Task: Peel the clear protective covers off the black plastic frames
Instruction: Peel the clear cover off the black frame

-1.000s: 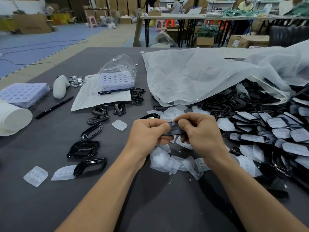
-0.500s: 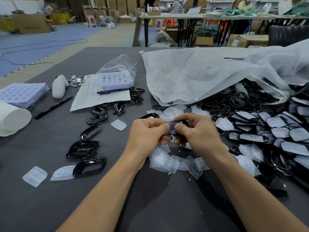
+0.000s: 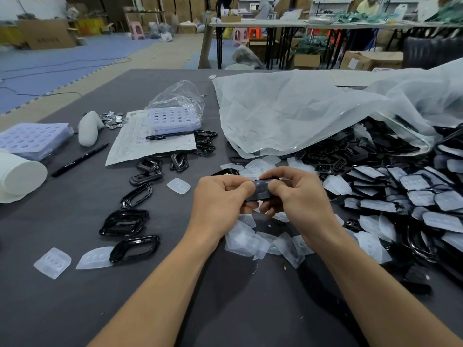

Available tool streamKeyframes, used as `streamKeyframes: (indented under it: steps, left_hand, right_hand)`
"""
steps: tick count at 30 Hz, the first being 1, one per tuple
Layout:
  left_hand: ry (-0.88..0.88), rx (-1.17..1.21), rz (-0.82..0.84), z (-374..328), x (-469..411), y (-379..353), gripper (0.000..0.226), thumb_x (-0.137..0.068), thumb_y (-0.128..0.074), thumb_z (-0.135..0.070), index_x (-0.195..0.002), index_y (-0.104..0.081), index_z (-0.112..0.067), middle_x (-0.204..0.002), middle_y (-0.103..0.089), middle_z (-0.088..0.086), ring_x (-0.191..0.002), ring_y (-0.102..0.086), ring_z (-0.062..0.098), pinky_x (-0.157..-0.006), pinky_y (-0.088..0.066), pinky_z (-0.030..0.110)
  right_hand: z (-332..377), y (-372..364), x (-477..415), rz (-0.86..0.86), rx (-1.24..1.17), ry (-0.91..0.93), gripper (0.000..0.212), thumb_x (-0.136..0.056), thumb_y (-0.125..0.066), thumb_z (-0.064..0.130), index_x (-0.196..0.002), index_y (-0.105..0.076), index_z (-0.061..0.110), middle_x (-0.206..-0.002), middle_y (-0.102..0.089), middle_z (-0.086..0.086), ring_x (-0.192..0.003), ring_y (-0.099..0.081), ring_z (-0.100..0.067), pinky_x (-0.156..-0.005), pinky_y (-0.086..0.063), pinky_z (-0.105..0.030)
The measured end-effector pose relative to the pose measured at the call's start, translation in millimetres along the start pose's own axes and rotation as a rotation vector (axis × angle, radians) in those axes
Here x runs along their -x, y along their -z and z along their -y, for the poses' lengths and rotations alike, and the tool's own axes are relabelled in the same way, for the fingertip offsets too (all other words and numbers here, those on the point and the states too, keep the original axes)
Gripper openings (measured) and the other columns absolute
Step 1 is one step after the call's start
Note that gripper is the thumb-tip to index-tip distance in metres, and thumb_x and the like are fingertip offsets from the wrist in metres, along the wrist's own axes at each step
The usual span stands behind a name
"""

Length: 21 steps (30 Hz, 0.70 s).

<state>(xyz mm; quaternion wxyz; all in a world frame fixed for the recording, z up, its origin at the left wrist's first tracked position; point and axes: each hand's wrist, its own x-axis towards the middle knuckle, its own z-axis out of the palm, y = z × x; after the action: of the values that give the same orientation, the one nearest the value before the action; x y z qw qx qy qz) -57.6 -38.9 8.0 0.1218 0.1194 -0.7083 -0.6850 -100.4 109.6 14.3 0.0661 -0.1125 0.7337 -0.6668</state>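
Note:
My left hand [image 3: 220,204] and my right hand [image 3: 298,199] together pinch one black plastic frame [image 3: 261,190] with a clear cover on it, held above the table centre. My fingers hide most of the frame. Bare black frames [image 3: 135,247] lie in a loose row to the left, on the dark table [image 3: 75,309]. Loose clear covers [image 3: 250,241] are piled under my hands, and others [image 3: 52,262] lie at the front left. A big heap of covered black frames [image 3: 406,196] fills the right side.
A large white plastic bag [image 3: 313,111] lies open behind the heap. At the back left are a paper sheet [image 3: 140,144] with a pen, lilac trays [image 3: 172,118], a black marker [image 3: 80,159], small metal discs [image 3: 112,119] and a white roll [image 3: 17,176].
Both hands stay at the same spot. The fingers have shifted slightly on the frame, and more of its covered face now shows between the thumbs.

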Motion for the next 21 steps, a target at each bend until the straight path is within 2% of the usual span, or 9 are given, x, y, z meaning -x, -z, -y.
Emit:
streamKeyframes:
  steps: [6,10,15,18,21]
  left_hand:
    - [0.012,-0.030,-0.007,3.8,-1.9,0.6,0.016,-0.089,-0.076,-0.009,-0.077,-0.083,-0.017,-0.071,-0.077,0.009,-0.056,-0.071,0.019,-0.056,-0.055,0.026]
    - [-0.006,-0.033,0.021,3.3,-0.8,-0.2,0.024,-0.090,-0.075,-0.005,-0.074,-0.083,-0.020,-0.073,-0.078,0.005,-0.057,-0.073,0.017,-0.056,-0.057,0.021]
    - [-0.036,-0.022,0.029,3.1,-0.1,-1.4,0.036,-0.091,-0.074,0.000,-0.070,-0.083,-0.027,-0.072,-0.078,0.004,-0.058,-0.075,0.021,-0.055,-0.058,0.022]
    - [-0.005,0.040,0.081,1.2,1.0,-0.8,0.028,-0.093,-0.072,0.002,-0.079,-0.084,-0.019,-0.072,-0.078,0.006,-0.062,-0.076,0.023,-0.060,-0.061,0.026]
    - [0.096,0.137,0.187,-2.6,0.3,3.1,0.028,-0.095,-0.061,0.005,-0.090,-0.084,-0.011,-0.086,-0.080,0.016,-0.076,-0.078,0.028,-0.066,-0.064,0.030]
  right_hand:
    - [-0.8,1.0,0.8,0.004,0.067,0.039,0.021,-0.095,-0.061,0.003,-0.083,-0.073,0.015,-0.069,-0.074,-0.012,-0.055,-0.069,-0.028,-0.054,-0.056,-0.036]
    - [-0.7,1.4,2.2,-0.007,0.165,0.077,0.016,-0.091,-0.071,0.009,-0.078,-0.072,0.017,-0.065,-0.073,-0.007,-0.052,-0.067,-0.023,-0.052,-0.056,-0.031]
    - [1.1,2.6,0.1,-0.011,0.144,0.059,0.022,-0.093,-0.068,0.003,-0.073,-0.071,0.013,-0.060,-0.069,-0.007,-0.046,-0.060,-0.020,-0.044,-0.046,-0.021]
    - [0.5,4.4,-1.7,-0.011,0.137,0.064,0.024,-0.093,-0.066,0.002,-0.074,-0.071,0.016,-0.058,-0.067,-0.007,-0.045,-0.059,-0.021,-0.044,-0.043,-0.020]
    - [-0.7,7.7,-4.7,-0.026,0.141,0.068,0.025,-0.094,-0.066,0.003,-0.076,-0.072,0.020,-0.056,-0.065,-0.009,-0.045,-0.056,-0.020,-0.044,-0.040,-0.023]
